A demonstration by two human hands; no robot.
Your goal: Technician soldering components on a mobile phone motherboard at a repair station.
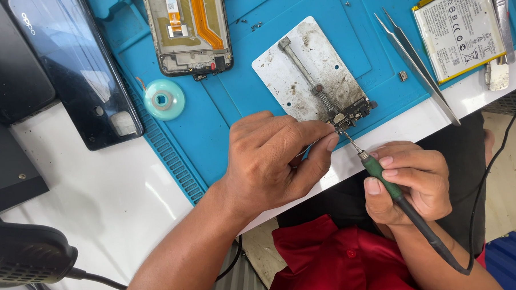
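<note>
A small circuit board (354, 112) is clamped at the lower corner of a stained metal holder plate (307, 69), which lies on a blue mat (222, 106) near the table's front edge. The tip of a green-handled soldering iron (379, 172) is set against the board's near edge. The iron is held like a pen in the right hand (411, 182), fingers closed around the grip, its black cord trailing off to the lower right. The left hand (270, 159) is rested on the mat just beside the board, thumb and forefinger pinched together; something thin may be held there, but it cannot be told.

Around the plate, tweezers (418, 68), a battery (460, 29), an opened phone frame (188, 30), a teal spool (164, 99) and a dark phone back (78, 71) are laid out.

Several risks can be judged. The left fingertips are very near the hot tip, so a slip could burn them. Heat held too long could lift a pad or bridge neighbouring contacts. The plate sits close to the edge, so a push could shift it.
</note>
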